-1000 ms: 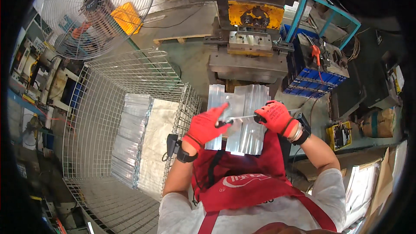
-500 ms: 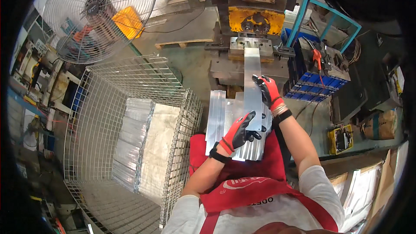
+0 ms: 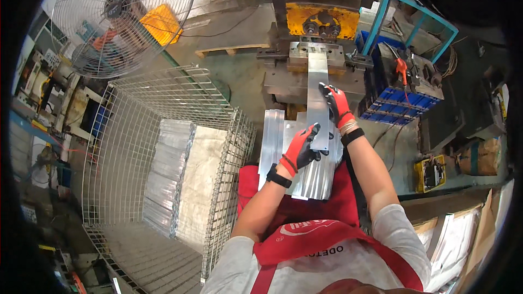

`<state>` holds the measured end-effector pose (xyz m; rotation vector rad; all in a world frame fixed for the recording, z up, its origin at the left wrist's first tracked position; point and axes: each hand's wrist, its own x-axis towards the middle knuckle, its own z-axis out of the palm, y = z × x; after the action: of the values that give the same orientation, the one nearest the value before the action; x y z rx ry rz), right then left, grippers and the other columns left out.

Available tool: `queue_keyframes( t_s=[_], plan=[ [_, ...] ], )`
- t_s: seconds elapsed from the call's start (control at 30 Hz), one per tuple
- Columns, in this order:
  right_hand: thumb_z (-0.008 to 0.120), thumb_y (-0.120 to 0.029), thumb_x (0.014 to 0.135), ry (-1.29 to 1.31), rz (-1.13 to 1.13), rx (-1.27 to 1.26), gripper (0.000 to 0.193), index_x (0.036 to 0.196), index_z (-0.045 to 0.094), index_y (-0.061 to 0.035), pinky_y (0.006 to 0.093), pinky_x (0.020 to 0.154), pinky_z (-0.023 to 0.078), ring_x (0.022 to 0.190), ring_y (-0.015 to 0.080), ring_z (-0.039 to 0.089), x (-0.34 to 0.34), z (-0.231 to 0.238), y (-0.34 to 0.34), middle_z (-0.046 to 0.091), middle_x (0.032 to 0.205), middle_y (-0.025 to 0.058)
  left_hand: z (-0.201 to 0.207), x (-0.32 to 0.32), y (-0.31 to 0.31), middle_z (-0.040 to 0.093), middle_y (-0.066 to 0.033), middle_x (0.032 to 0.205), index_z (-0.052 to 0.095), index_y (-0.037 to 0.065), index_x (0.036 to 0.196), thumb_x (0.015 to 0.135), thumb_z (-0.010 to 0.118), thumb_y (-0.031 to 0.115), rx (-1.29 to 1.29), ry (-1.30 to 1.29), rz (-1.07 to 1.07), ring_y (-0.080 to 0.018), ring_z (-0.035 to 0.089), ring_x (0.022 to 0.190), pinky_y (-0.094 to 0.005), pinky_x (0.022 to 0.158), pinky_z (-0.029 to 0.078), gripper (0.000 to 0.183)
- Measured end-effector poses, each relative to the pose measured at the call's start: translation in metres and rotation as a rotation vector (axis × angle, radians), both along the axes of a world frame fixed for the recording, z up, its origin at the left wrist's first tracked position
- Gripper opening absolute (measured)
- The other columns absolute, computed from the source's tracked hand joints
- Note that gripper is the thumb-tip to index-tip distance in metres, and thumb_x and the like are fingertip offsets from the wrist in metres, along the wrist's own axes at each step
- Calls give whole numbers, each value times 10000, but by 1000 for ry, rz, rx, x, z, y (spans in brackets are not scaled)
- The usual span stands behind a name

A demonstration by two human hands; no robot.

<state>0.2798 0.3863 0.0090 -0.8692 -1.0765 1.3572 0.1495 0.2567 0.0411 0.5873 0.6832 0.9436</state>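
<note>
A long flat metal strip (image 3: pixel 318 98) reaches from above my lap to the die block (image 3: pixel 299 54) of the press, its far end lying in the die. My right hand (image 3: pixel 339 108), in a red and black glove, grips the strip's right edge about midway, thumb on top. At the strip's near left corner my left hand (image 3: pixel 300 151), gloved alike, is closed on it with the thumb along the edge; some fingertips are hidden. Beneath the strip lies a stack of profiled metal strips (image 3: pixel 272 141), with more ribbed pieces (image 3: pixel 316 179) over my lap.
To the left stands a wire mesh basket (image 3: pixel 231 147) holding wrapped metal pieces (image 3: pixel 166 174) and cloth. Behind it is a large fan (image 3: pixel 122 8). Blue crates (image 3: pixel 400 103) with an air gun (image 3: pixel 401 69) stand right of the press (image 3: pixel 321 19). A yellow bin (image 3: pixel 430 174) is further right.
The metal strip has slid forward, further into the die. Both hands have moved forward with it, and the left has closed on its near end.
</note>
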Motion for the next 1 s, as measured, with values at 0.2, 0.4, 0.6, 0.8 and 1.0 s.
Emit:
queue_keyframes(
  t_s=[0.2, 0.4, 0.6, 0.8, 1.0],
  plan=[
    [491, -235, 857, -203, 67, 373, 334, 1053, 552, 29, 250, 828, 397, 922, 115, 527, 2, -15, -21, 579, 1004, 44, 1, -1, 11, 607, -86, 800, 533, 64, 982, 886, 409, 380, -35, -62, 3, -174, 601, 546, -219, 371, 390, 353],
    [539, -293, 838, -57, 25, -104, 283, 857, 608, -20, 210, 609, 362, 688, 40, 426, -5, -8, -18, 506, 764, -68, -7, 0, 12, 591, -65, 746, 521, 62, 953, 876, 431, 391, 96, 61, 4, -186, 616, 571, -238, 374, 403, 350],
    [544, -311, 834, -45, -8, -24, 261, 800, 605, -59, 197, 552, 322, 641, 23, 379, -8, -13, -16, 467, 717, -91, -4, -2, 14, 588, -67, 746, 523, 73, 952, 861, 474, 377, -30, -33, 5, -188, 616, 567, -240, 381, 409, 321],
    [536, -294, 842, -2, 7, -83, 256, 838, 611, -49, 194, 572, 342, 656, 24, 402, -7, -20, -12, 488, 740, -89, -12, -1, 9, 583, -66, 749, 526, 87, 959, 855, 486, 370, 302, 212, 156, -190, 615, 574, -243, 381, 402, 304],
    [540, -280, 840, 28, 12, -86, 250, 870, 611, -42, 195, 592, 359, 670, 26, 419, -8, -14, -17, 496, 748, -84, -7, -2, 13, 593, -78, 755, 532, 77, 973, 853, 481, 389, 2, 30, 6, -199, 616, 576, -245, 394, 413, 338]
  ],
)
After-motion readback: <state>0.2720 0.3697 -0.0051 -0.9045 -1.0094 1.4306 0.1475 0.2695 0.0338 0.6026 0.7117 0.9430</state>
